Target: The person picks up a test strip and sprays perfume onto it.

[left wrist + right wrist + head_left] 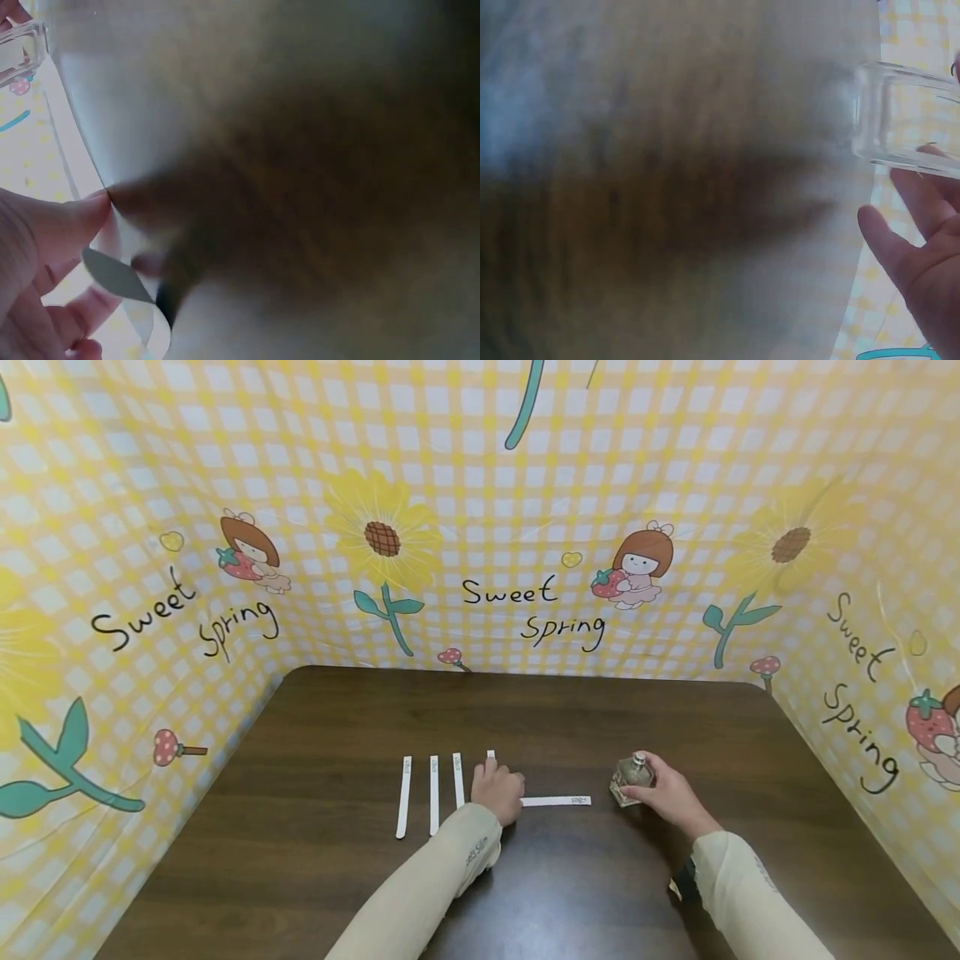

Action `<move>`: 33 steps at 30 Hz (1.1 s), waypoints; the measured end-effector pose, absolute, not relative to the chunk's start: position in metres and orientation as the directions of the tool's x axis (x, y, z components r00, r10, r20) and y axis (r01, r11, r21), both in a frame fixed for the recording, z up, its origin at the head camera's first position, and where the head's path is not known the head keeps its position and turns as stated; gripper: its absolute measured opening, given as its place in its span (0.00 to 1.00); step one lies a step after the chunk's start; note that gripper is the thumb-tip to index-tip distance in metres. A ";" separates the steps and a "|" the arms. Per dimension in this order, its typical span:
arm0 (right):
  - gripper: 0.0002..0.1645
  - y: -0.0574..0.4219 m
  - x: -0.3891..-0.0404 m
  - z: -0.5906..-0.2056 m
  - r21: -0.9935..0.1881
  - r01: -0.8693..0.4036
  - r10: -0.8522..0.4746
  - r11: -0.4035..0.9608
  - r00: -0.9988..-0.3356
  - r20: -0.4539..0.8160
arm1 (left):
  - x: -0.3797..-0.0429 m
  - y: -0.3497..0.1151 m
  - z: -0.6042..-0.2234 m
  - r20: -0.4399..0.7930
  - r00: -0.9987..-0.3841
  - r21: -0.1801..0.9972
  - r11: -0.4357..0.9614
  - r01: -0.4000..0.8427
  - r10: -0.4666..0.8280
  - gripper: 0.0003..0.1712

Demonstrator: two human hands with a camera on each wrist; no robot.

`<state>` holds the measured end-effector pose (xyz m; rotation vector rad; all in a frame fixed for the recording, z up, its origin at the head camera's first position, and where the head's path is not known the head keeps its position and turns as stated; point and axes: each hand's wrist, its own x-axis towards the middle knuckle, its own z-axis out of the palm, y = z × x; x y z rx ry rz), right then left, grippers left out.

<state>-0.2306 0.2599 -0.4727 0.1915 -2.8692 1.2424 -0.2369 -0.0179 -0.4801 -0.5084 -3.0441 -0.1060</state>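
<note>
Though well inside table edges (525, 675), right fingers (652, 767) around glass bottle (627, 779), left fingers (490, 767) over 2 white strips (555, 802), grip unclear

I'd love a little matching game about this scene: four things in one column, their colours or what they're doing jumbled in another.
Things:
1. Left hand
2. Right hand
3. Tabletop
4. Cloth backdrop

Descriptions:
A. Dark brown
B. Holding a glass bottle
C. Yellow-and-white checks
D. Partly covering white strips

Pairs: 1-D, 2-B, 3-A, 4-C
</note>
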 end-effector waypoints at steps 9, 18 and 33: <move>0.42 0.259 -0.229 -0.463 -0.789 -0.038 0.007 0.613 -0.998 0.054 | -0.237 -0.018 -0.484 0.079 -0.921 0.054 0.921 0.387 0.382 0.03; 0.33 0.245 -0.224 -0.446 -0.967 -0.088 0.082 0.239 -0.991 0.110 | -0.237 -0.020 -0.471 0.038 -0.922 0.291 0.879 0.378 0.385 0.04; 0.42 0.238 -0.211 -0.419 -0.887 -0.400 -0.002 -0.232 -0.911 0.412 | -0.228 -0.048 -0.414 -0.037 -0.937 0.900 0.420 0.120 0.348 0.13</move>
